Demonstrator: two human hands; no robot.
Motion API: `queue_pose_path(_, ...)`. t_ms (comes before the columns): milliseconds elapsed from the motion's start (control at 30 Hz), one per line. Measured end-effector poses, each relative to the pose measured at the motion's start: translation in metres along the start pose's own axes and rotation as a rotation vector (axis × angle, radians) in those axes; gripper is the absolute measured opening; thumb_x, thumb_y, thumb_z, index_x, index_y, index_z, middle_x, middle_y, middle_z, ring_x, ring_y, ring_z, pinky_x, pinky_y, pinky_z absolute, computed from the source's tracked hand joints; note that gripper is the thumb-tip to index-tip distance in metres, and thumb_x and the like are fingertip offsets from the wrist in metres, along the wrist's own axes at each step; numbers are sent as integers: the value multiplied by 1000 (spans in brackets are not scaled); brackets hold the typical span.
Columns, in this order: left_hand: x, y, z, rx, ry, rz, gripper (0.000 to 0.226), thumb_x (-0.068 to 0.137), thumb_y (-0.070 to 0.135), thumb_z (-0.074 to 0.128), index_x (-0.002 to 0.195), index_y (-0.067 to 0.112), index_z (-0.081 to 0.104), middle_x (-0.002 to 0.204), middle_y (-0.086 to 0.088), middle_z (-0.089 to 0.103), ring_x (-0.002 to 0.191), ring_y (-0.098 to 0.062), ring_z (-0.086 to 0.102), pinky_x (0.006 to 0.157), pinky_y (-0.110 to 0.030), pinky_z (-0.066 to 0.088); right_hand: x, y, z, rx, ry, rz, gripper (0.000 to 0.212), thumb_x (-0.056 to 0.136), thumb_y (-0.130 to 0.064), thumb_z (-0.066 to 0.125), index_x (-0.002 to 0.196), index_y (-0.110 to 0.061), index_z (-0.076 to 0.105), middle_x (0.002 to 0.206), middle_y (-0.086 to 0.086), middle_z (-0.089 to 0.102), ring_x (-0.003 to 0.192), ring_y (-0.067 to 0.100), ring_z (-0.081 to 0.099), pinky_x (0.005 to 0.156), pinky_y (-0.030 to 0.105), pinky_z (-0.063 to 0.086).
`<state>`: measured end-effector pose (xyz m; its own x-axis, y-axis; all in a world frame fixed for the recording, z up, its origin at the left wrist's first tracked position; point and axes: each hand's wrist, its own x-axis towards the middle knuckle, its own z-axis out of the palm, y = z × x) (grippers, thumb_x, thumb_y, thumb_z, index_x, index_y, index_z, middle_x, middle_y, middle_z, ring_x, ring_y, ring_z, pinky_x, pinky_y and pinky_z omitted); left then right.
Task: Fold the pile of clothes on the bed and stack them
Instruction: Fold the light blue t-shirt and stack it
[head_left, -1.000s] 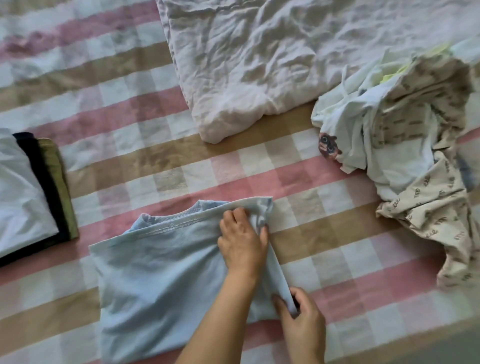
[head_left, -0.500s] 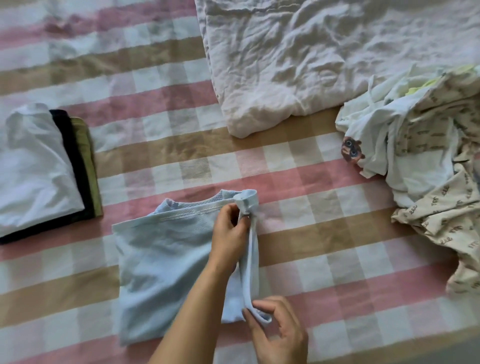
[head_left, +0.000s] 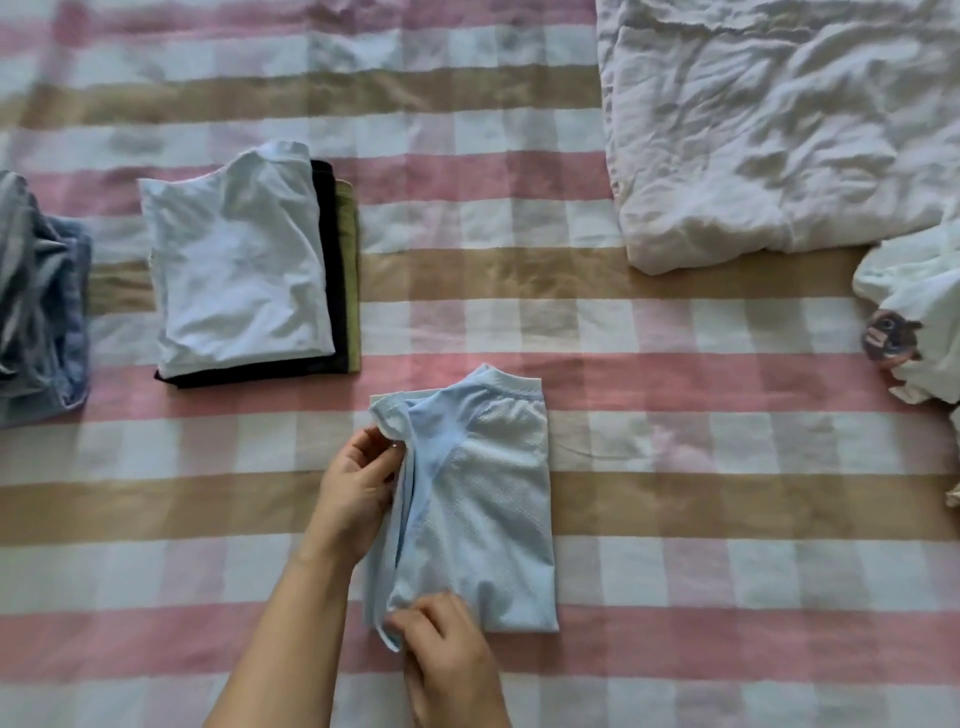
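On the bed, at its far left, a blue-grey garment is seen, loosely bunched. Just beside it a stack of folded pieces is laid: white on top, black beneath, olive lowest. Near the middle a light blue shirt lies flat, folded into a narrow rectangle. Its left edge is pinched near the collar by the left hand, and its lower left corner is pinched by the right hand, so cloth is held in both. Further right a rumpled white sheet is spread, and at the right edge an unfolded pile is cut off by the frame.

The flap at the left edge is judged likely to fall open if it is let go unevenly, since the layers there are not lined up and a loose strip sticks out at the corner. A lopsided fold could then be carried onto the stack and make it lean.

Counted: one blue-grey garment, one stack of three pieces, one shirt being folded, two hands, one sheet, and one pile whose pieces cannot be counted.
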<state>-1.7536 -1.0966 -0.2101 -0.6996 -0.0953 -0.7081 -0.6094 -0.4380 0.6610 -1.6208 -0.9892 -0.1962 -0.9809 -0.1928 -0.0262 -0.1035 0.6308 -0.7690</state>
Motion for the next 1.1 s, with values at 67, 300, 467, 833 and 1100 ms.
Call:
queue_pose_path(67,4,-3,-8,34,162,49,26,91,-6,45,93,15,60,82,-1,69,72,-13,66,62,-22,56,2,8,1,25,-67,12,35,55,0,77,87,-13,70,77,3,62,70,16,57,60,20,50)
queue_pose_path(300,-24,-38,-24,615,439,306,17,93,13,51,109,16,54,109,-4,59,98,-15,54,82,-26,41,26,48,-32,68,360,508,31,80,2,65,109,-8,61,106,6,55,102,13,49,92,23,38)
queue_pose_path(467,-45,-61,-23,873,426,244,41,84,27,65,116,5,52,107,-7,59,96,-21,53,76,-27,38,40,65,-38,176,316,720,37,84,-8,65,119,-7,54,95,-3,59,87,14,57,76,21,46)
queue_pose_path(833,-56,-4,-24,717,223,323,9,87,22,61,83,20,53,73,12,62,69,-4,57,59,-15,41,82,11,-58,460,247,643,15,84,-13,65,79,-27,65,74,-17,71,70,-9,62,56,5,42)
queue_pose_path(1100,-31,133,-45,609,305,649,4,91,18,54,90,16,57,80,3,64,75,-5,59,64,-14,43,203,-74,-50,655,242,347,11,87,-18,63,90,-28,67,85,-17,72,78,-3,65,64,6,45)
